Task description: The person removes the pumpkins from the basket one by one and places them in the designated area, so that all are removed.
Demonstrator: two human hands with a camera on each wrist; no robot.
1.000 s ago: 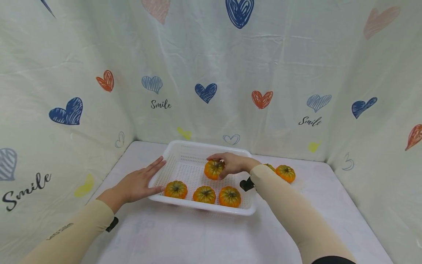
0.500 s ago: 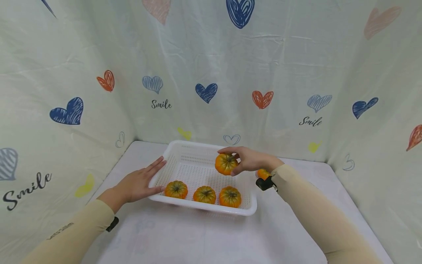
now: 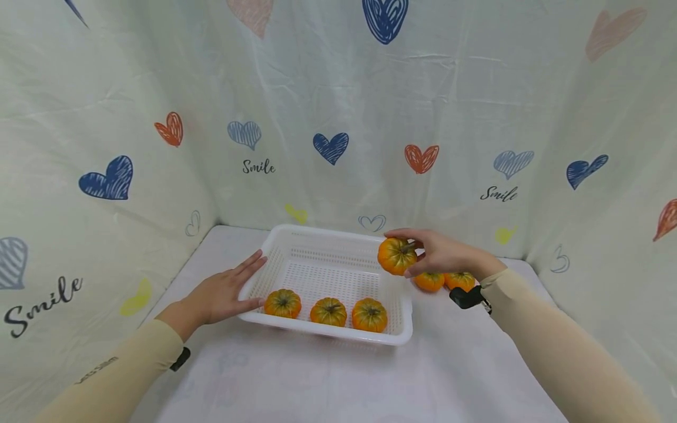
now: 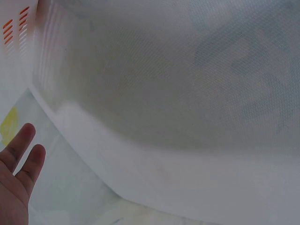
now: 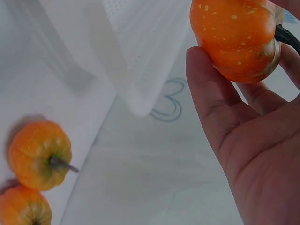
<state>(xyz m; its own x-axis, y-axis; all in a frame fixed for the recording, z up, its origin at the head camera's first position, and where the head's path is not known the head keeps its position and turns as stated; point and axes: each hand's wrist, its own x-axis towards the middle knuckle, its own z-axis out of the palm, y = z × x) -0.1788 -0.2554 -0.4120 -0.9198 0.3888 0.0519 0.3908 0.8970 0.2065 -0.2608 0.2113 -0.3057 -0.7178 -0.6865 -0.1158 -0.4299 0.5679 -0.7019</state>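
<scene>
"At the far right corner of the white perforated basket (image 3: 317, 241), what does the right hand (image 3: 449, 252) hold?"

"One mini pumpkin (image 3: 394, 256). Thumb and fingers curl around its sides, spaced by its width, the stem turned toward the palm. It is raised off the table (image 3: 328, 382); whether it is over the rim or just outside cannot be told."

"State the left hand (image 3: 217, 294)."

"Fingers extended and spread at the left rim, apparently touching it, grasping nothing."

"Locate the remaining stock."

"Three mini pumpkins (image 3: 328, 312) form a row along the basket's near wall. Two loose pumpkins (image 3: 429, 283) sit side by side on the table, right of the basket."

"Which step is in hand?"

"Judged by posture, a carry at the basket's right edge, with the left hand bracing. Direction cannot be determined."

"Next requirement?"

"Probably a controlled lowering: clear the rim and the loose pair, and release only once a surface bears the weight."
</scene>
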